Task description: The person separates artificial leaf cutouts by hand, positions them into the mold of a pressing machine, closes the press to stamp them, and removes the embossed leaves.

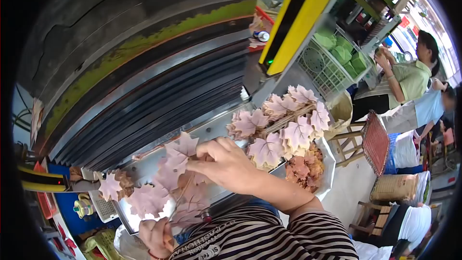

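Observation:
My right hand (224,161) pinches a pale pink artificial maple leaf (180,151) between thumb and fingers, above a metal tray (219,190). My left hand (156,236), low at the tray's near left corner, is closed at the lower end of a thin stalk with blurred pink leaves (192,204); its fingertips are partly hidden. Between the hands lie more pink leaves (149,200). A small leaf pile (110,186) sits at the tray's left end. Stacks of pink leaves (267,149) cover its right end.
A large press with dark layered plates (163,96) stands right behind the tray. A yellow-black post (291,19) rises at its right. Orange-brown leaves fill a white container (327,173) at right. Beyond are a red-seated stool (375,142), a crate (320,65) of green pieces, and several people.

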Action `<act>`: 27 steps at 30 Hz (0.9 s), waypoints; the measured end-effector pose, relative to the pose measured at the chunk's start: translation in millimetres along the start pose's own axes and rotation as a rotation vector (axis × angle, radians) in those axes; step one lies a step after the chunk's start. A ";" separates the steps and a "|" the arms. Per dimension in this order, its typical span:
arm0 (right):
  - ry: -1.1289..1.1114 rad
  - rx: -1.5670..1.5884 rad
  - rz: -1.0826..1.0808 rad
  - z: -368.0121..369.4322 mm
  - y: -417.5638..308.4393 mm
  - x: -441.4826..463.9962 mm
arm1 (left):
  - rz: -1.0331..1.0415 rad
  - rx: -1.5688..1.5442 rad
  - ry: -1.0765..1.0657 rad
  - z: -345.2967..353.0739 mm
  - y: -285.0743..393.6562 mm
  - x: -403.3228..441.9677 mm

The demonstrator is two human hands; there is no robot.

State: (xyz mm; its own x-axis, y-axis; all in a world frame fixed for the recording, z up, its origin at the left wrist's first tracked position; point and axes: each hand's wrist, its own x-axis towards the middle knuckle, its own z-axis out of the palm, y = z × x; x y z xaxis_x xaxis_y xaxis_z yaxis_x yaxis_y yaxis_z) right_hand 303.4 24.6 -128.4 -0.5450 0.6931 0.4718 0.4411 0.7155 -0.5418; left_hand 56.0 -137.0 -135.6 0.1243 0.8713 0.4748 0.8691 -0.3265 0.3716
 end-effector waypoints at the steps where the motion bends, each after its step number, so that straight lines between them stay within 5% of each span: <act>1: 0.046 0.015 -0.030 -11.7 -2.8 -0.5 | 0.036 0.034 -0.001 -7.7 6.1 12.1; 9: 0.312 0.086 0.177 -129.7 41.9 -60.1 | 0.481 -0.082 -0.180 27.6 48.7 126.5; 13: 0.516 -0.074 0.275 -186.1 59.1 -74.7 | 0.617 -0.271 -0.075 75.2 94.6 189.6; 17: 0.538 0.022 0.500 -202.1 85.3 -81.6 | 0.484 -0.351 -0.146 121.3 122.3 209.7; 21: 0.318 -0.220 0.470 -175.8 150.5 -106.9 | 0.378 -0.260 -0.241 168.9 118.3 204.4; 23: 0.216 -0.075 0.694 -165.8 150.3 -103.2 | 0.364 -0.215 -0.277 179.0 114.4 200.2; 27: 0.205 -0.326 0.539 -172.6 138.8 -100.4 | 0.358 -0.248 -0.238 169.6 111.1 196.4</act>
State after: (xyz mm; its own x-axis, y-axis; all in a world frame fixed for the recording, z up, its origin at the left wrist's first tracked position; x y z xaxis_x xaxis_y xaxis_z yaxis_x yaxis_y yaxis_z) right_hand 542.4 69.3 -130.9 -0.0551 0.9409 0.3341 0.8245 0.2316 -0.5163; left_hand 258.2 60.0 -136.4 0.5252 0.7383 0.4231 0.6152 -0.6730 0.4107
